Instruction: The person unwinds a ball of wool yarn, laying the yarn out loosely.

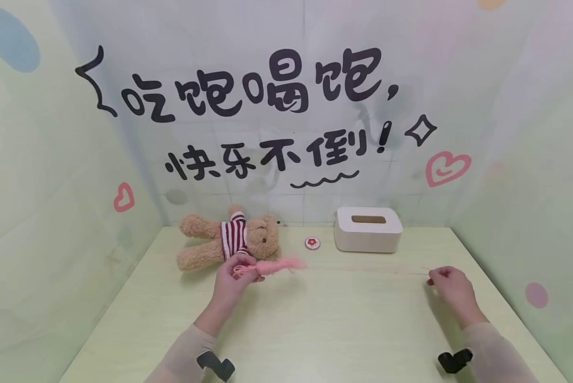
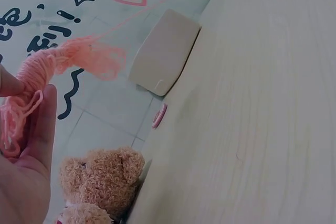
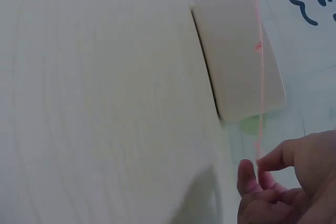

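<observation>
A bundle of pink yarn [image 1: 268, 267] is gripped by my left hand [image 1: 236, 275], thumb on one side and fingers on the other. In the left wrist view the yarn bundle [image 2: 39, 72] shows a wound middle, loops at the near end and a frizzy far end. From that far end a thin pink strand [image 3: 261, 82] runs across to my right hand [image 1: 451, 287]. The right hand [image 3: 286, 182] pinches the strand's end between thumb and fingertip, its other fingers curled. The strand is stretched nearly straight above the table, well apart from the bundle.
A teddy bear [image 1: 258, 239] in a striped shirt lies at the back left of the table [image 1: 315, 330]. Behind the strand are a small round flower badge [image 1: 312, 243] and a white tissue box [image 1: 368, 236]. Printed curtains [image 1: 286, 127] enclose the back and sides.
</observation>
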`<state>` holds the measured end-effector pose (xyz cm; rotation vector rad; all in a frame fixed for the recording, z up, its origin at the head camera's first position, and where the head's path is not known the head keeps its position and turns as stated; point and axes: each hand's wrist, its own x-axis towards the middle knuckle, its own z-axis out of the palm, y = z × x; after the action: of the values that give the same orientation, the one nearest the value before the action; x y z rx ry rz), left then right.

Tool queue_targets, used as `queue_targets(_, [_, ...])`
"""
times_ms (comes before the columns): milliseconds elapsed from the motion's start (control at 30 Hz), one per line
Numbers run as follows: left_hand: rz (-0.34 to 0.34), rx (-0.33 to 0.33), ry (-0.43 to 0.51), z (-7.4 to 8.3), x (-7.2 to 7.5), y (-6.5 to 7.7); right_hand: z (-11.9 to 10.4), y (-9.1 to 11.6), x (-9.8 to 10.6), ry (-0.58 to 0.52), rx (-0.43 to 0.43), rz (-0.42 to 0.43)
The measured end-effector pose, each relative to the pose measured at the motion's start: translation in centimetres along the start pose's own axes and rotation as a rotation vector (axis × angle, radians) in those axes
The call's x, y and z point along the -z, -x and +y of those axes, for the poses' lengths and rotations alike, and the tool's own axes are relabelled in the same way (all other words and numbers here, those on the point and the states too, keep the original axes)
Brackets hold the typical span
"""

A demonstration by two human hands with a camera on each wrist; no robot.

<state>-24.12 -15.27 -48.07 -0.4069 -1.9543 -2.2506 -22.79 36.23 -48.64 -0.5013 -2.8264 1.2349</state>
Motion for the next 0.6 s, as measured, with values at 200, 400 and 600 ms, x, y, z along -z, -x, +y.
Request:
queue_targets(200, [-0.135, -0.072, 0.032, 0.0, -0.7, 0.2, -1.4, 0.4, -1.4, 0.229, 0.118, -0.117])
queue_targets(400, [-0.208, -0.058, 0.054, 0.3, -2.1, 0.3, -7.5, 3.5, -5.3, 0.060, 0.334, -0.217])
queue_targets(600, [-0.169, 0.006, 0.052, 0.4, -2.9, 0.4, -12.1, 6.7, -8.8, -0.322, 0.407, -0.582])
